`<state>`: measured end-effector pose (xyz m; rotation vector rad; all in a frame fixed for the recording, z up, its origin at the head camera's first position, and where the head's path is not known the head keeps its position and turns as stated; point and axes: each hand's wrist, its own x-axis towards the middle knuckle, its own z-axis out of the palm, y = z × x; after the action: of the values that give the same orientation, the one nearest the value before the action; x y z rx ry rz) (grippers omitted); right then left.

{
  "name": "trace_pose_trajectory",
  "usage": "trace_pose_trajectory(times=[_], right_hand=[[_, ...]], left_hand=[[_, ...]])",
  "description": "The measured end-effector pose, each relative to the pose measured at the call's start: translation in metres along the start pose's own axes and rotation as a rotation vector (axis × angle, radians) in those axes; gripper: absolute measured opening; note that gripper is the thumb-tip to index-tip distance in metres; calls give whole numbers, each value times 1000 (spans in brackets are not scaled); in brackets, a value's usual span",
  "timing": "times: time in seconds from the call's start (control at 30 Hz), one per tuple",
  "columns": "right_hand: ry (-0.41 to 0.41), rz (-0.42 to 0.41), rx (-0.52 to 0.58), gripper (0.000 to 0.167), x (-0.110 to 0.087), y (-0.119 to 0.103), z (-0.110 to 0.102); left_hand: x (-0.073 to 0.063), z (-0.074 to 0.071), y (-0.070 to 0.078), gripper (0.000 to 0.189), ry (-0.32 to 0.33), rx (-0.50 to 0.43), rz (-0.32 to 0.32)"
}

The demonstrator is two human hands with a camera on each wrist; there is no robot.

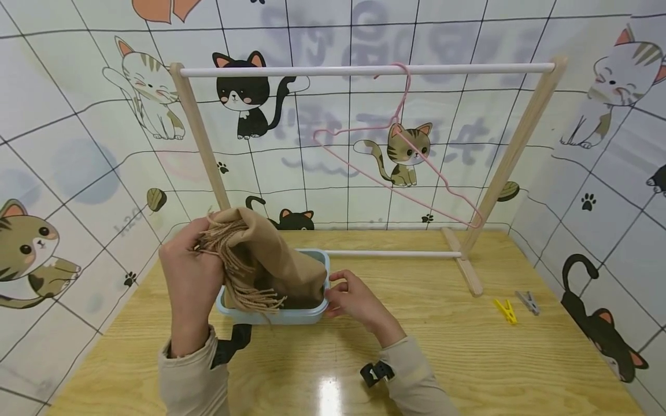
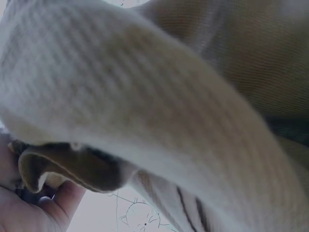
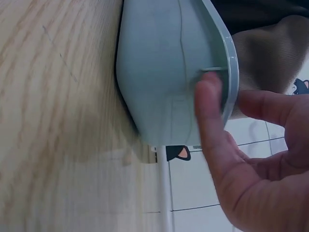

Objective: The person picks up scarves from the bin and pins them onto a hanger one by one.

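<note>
I'm looking at a white gridded wall (image 1: 291,167) with cartoon cats and paw prints, wrapping the far, left and right sides. In front of it, the wooden table (image 1: 406,335) runs toward me, a bright patch of glare at its near edge. And across the far side stands the rack (image 1: 322,71): slanted wooden posts, a white bar on top, another low down. Right of middle on that top bar hangs the pink hanger (image 1: 396,119), sloping down to the right.

Now left of centre: here's the fringed tan cloth (image 1: 286,254), one end raised on the left, the rest folded down inside the light blue basin (image 1: 291,316), strands trailing over its near side. The basin sits on the table, the low bar showing out past its right side.

Two beige sleeves (image 1: 192,375) reach in from the near edge. The left hand (image 1: 192,271) is closed tight, gripping the raised fringed end; my left wrist view is mostly blurred cloth. The right hand (image 1: 354,300) is at the basin's right end, narrow, thumb and finger either side of the rim.

Smallest, off to the right on the table: a yellow clip (image 1: 505,311), and just beside it a grey clip (image 1: 528,302).
</note>
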<state>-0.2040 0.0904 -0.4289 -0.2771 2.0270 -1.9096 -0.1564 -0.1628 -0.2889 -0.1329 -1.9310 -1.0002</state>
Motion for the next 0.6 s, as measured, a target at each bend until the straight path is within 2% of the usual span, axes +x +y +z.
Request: trace_pose_trajectory(times=[0.23,0.4,0.6], right_hand=[[85,-40,-216,34,-6,-11,-2],[108,-62,-266,31,-10,-20,-5],[122,-98,-284,35,-17,-34,-11]], left_hand=[[0,0,0,19,-6,8,-22],[0,0,0,19,-10,14,-28],[0,-1,1,19,-15,5,-40]])
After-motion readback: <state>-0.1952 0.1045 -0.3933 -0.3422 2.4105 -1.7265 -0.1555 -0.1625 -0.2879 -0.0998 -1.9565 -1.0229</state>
